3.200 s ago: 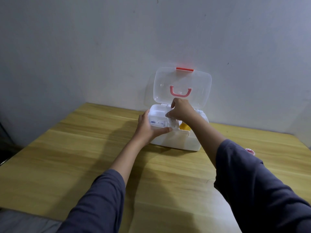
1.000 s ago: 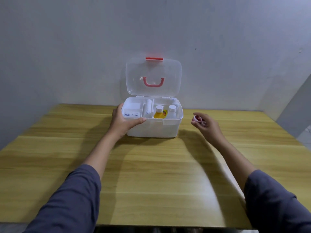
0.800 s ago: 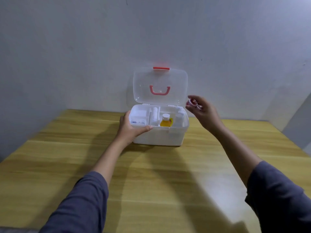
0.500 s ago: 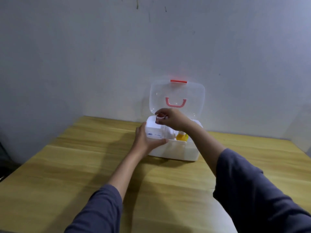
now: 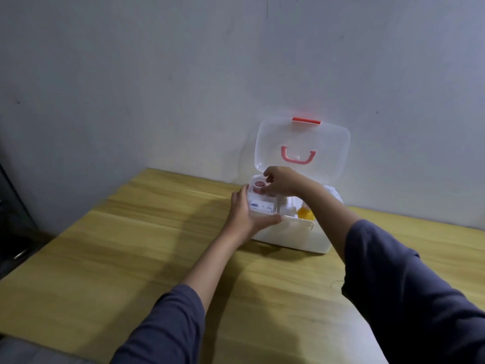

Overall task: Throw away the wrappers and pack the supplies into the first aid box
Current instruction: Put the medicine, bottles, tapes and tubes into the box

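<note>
Head view: right hand (image 5: 282, 181) pinches a small round red-and-white tin (image 5: 259, 185) inside the open white plastic box (image 5: 294, 236); left hand (image 5: 245, 215) grips its front edge.

Your white first aid box (image 5: 294, 236) stands open, clear lid (image 5: 301, 148) upright; a small red-topped jar (image 5: 259, 185) sits in its back-left compartment.

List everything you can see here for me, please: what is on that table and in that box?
Table: one, light wood, against a grey wall.
First aid box: one, white, at the table's far edge.
Lid: one, clear with pink handle and red latch, standing open.
Small round item: one, reddish, at the box's left rear section.
Labelled packet: one, white, front left section.
Bottle: one, yellow, partly hidden inside.
Left hand: grips the box's front left corner.
Right hand: at the round item.
Sleeves: two, dark blue.
</note>
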A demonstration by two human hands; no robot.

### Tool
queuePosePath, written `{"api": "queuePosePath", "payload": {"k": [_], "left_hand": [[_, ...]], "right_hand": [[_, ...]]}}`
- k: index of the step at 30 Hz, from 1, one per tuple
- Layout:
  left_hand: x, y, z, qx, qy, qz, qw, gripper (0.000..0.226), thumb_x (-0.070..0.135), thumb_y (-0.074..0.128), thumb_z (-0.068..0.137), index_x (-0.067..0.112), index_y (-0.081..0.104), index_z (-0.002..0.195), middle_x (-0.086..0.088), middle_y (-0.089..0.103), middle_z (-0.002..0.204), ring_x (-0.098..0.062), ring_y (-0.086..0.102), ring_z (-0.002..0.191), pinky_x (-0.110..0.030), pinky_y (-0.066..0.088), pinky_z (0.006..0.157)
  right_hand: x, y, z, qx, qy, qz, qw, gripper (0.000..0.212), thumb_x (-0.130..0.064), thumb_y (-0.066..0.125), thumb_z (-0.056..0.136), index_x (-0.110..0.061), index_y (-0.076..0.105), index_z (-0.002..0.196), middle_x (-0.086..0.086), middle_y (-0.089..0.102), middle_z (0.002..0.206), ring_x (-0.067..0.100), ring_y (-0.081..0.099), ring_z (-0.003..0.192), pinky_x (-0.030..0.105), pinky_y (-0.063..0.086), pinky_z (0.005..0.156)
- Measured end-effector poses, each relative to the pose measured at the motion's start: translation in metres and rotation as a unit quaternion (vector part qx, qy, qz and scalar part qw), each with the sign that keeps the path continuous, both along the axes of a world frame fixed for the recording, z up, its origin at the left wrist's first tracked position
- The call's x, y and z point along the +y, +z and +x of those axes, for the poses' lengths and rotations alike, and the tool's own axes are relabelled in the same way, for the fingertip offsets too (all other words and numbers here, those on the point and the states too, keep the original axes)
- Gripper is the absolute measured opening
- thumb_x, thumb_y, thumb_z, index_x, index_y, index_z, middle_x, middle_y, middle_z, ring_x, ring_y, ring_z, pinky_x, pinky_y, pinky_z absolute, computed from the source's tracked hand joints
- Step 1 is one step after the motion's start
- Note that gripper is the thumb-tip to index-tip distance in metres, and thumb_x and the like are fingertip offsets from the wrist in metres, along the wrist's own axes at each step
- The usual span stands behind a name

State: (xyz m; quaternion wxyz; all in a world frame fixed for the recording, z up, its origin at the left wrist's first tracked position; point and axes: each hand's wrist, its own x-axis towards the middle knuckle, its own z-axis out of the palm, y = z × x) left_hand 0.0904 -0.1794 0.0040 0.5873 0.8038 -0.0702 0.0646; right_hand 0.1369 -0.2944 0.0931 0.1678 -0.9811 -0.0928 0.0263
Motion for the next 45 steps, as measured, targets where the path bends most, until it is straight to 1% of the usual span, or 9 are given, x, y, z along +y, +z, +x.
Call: {"api": "queuePosePath", "payload": {"k": [2,5,9,14,21,30,35,41,45], "left_hand": [[0.000,0.001,0.000,0.001,0.006,0.001,1.000,0.096,0.026,0.090,0.063,0.018,0.034,0.141,0.005,0.032,0.122,-0.010,0.041,0.114,-0.023,0.037,0.091],[-0.001,0.003,-0.001,-0.003,0.009,0.003,1.000,0.096,0.028,0.091,0.060,0.019,0.037,0.139,0.006,0.033,0.119,-0.010,0.041,0.113,-0.026,0.040,0.094],[-0.001,0.006,-0.004,0.000,0.008,0.001,1.000,0.096,0.027,0.091,0.061,0.019,0.036,0.139,0.007,0.032,0.119,-0.009,0.040,0.112,-0.025,0.040,0.094],[-0.001,0.008,-0.006,0.000,0.005,-0.010,1.000,0.097,0.027,0.091,0.061,0.020,0.036,0.140,0.007,0.032,0.120,-0.007,0.040,0.110,-0.023,0.037,0.091],[0.000,0.008,-0.008,0.003,-0.006,-0.020,1.000,0.100,0.026,0.089,0.063,0.022,0.031,0.145,0.008,0.030,0.124,-0.006,0.038,0.113,-0.021,0.034,0.093],[-0.001,0.008,-0.007,0.009,0.000,-0.013,1.000,0.103,0.030,0.090,0.062,0.020,0.031,0.146,0.005,0.032,0.131,-0.011,0.040,0.122,-0.025,0.038,0.096],[-0.001,0.010,-0.008,0.004,0.000,-0.017,1.000,0.098,0.026,0.089,0.063,0.021,0.034,0.143,0.006,0.032,0.126,-0.008,0.040,0.114,-0.023,0.037,0.091],[0.000,0.009,-0.009,0.008,-0.005,-0.022,1.000,0.103,0.027,0.089,0.063,0.020,0.029,0.147,0.008,0.028,0.126,-0.006,0.036,0.114,-0.022,0.034,0.093],[0.000,0.009,-0.010,0.006,-0.004,-0.019,1.000,0.103,0.027,0.089,0.063,0.021,0.030,0.146,0.008,0.029,0.126,-0.007,0.038,0.116,-0.023,0.036,0.095]], "right_hand": [[-0.007,0.004,-0.003,-0.006,0.010,-0.019,1.000,0.053,-0.027,0.067,0.081,-0.005,0.052,0.126,0.010,0.060,0.124,0.027,0.056,0.112,0.033,0.045,0.094],[-0.012,0.006,-0.007,-0.025,0.030,-0.037,0.999,0.041,-0.019,0.069,0.079,-0.006,0.062,0.117,0.011,0.064,0.118,0.026,0.060,0.105,0.033,0.050,0.093],[-0.014,0.009,-0.011,-0.030,0.027,-0.002,0.999,0.036,-0.015,0.071,0.077,-0.004,0.066,0.111,0.011,0.068,0.112,0.025,0.063,0.100,0.032,0.051,0.090],[-0.010,0.002,-0.008,-0.045,0.017,0.031,0.998,0.032,-0.010,0.071,0.075,-0.003,0.068,0.107,0.013,0.068,0.109,0.028,0.063,0.101,0.039,0.052,0.093],[-0.010,-0.010,0.003,-0.075,-0.050,0.088,0.992,0.033,-0.018,0.078,0.070,-0.005,0.070,0.099,0.011,0.071,0.100,0.021,0.063,0.083,0.033,0.056,0.080],[-0.015,0.003,-0.005,-0.039,-0.046,0.142,0.988,0.046,-0.031,0.077,0.069,0.003,0.069,0.098,0.017,0.072,0.097,0.029,0.068,0.091,0.041,0.055,0.087],[-0.008,-0.004,0.000,-0.038,-0.041,0.101,0.993,0.036,-0.021,0.075,0.073,-0.002,0.069,0.103,0.012,0.071,0.102,0.019,0.061,0.080,0.024,0.052,0.071],[-0.009,-0.010,0.003,-0.050,-0.067,0.112,0.990,0.038,-0.019,0.082,0.064,-0.003,0.069,0.095,0.011,0.069,0.097,0.018,0.058,0.077,0.020,0.046,0.058],[-0.011,-0.010,0.005,-0.037,-0.058,0.098,0.993,0.037,-0.024,0.081,0.065,-0.003,0.069,0.094,0.011,0.068,0.095,0.017,0.056,0.078,0.020,0.043,0.057]]}}
